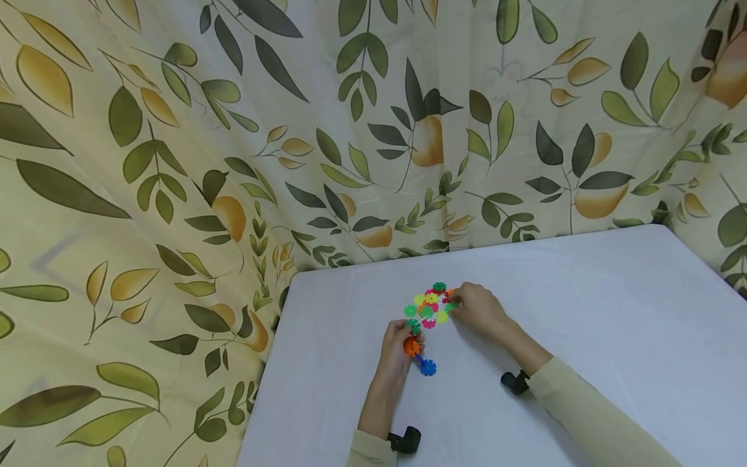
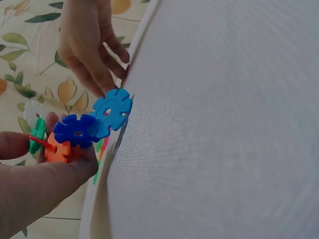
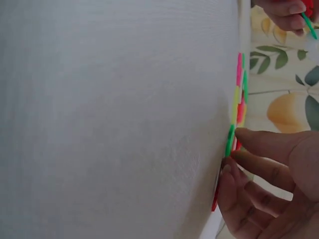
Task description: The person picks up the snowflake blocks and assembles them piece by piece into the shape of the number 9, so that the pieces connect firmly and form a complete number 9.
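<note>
My left hand [image 1: 392, 355] grips a short chain of slotted plastic discs, snowflake-shaped building pieces, above the near side of a small pile. In the left wrist view the chain shows a light blue disc [image 2: 119, 105], a dark blue disc [image 2: 66, 130], an orange disc [image 2: 58, 150] and a green disc [image 2: 38, 137], with a whitish disc [image 2: 34, 110] at the far end. My right hand [image 1: 480, 309] is at the right edge of the disc pile [image 1: 429, 323]. Its thumb and forefinger touch a green disc [image 3: 230, 141] on the table, and a red disc [image 3: 215, 199] lies beside the other fingers.
A white cloth covers the table [image 1: 583, 311]. Behind and to the left hangs a leaf-and-fruit patterned curtain [image 1: 327, 130]. Small black devices are worn at the left wrist [image 1: 406, 440] and the right wrist [image 1: 515, 383].
</note>
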Demonstrator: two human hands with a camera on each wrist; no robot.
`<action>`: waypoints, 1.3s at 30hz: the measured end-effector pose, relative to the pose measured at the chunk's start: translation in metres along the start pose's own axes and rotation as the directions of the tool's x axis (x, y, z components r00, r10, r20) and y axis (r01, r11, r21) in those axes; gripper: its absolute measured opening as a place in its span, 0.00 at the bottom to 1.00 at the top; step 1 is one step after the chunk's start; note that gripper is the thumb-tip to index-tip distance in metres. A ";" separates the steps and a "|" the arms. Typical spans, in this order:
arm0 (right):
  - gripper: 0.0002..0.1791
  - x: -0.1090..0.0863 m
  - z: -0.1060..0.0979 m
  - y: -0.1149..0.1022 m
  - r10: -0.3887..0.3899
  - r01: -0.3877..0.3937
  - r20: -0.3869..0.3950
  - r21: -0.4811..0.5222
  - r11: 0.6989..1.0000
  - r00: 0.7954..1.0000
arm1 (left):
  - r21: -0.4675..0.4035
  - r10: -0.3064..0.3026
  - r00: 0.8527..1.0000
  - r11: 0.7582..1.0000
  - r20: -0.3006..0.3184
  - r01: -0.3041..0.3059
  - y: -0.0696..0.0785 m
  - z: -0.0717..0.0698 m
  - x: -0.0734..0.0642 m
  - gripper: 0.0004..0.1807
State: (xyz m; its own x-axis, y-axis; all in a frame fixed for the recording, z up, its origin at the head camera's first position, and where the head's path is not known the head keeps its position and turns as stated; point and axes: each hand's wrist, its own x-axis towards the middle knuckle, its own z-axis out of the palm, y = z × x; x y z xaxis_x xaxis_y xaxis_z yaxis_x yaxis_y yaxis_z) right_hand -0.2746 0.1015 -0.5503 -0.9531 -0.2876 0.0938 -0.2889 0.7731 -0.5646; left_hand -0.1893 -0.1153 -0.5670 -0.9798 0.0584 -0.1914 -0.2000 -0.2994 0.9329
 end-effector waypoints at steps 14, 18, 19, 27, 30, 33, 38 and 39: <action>0.05 0.001 0.002 0.005 0.051 -0.049 -0.009 0.150 0.987 0.999 | 0.004 -0.056 0.998 0.998 0.003 0.056 0.001 -0.003 0.005 0.23; 0.03 -0.004 -0.003 0.002 0.047 -0.044 -0.004 0.249 0.968 0.999 | -0.006 -0.070 0.998 0.998 0.002 0.070 0.001 -0.004 0.004 0.26; 0.03 -0.006 -0.004 0.000 0.045 -0.043 0.000 0.272 0.961 0.999 | -0.009 -0.074 0.997 0.997 0.001 0.074 0.001 -0.004 0.004 0.26; 0.10 -0.018 -0.012 -0.019 0.034 -0.037 0.016 0.505 0.862 0.999 | 0.001 -0.091 0.996 0.996 0.004 0.091 0.001 -0.005 0.005 0.27; 0.11 -0.022 -0.013 -0.024 0.026 -0.044 0.040 0.586 0.809 0.999 | 0.009 -0.095 0.995 0.995 0.004 0.095 0.002 -0.004 0.004 0.27; 0.11 -0.025 -0.013 -0.028 0.028 -0.059 0.058 0.643 0.763 0.998 | 0.011 -0.099 0.995 0.995 0.005 0.099 0.002 -0.004 0.003 0.27; 0.11 -0.029 -0.013 -0.030 0.012 -0.052 0.063 0.688 0.724 0.998 | 0.021 -0.073 0.997 0.997 0.015 0.073 0.003 -0.001 0.002 0.26; 0.11 -0.029 -0.013 -0.031 0.011 -0.053 0.065 0.693 0.719 0.998 | 0.023 -0.067 0.998 0.998 0.018 0.067 0.003 -0.001 0.002 0.26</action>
State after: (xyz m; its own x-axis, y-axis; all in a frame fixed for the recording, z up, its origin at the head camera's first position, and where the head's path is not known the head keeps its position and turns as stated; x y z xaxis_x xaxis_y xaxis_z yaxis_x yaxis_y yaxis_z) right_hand -0.2390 0.0934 -0.5255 -0.9482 -0.3158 0.0339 -0.0948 0.1795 -0.9792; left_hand -0.1920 -0.1170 -0.5647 -0.9641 0.0952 -0.2479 -0.2648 -0.2733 0.9248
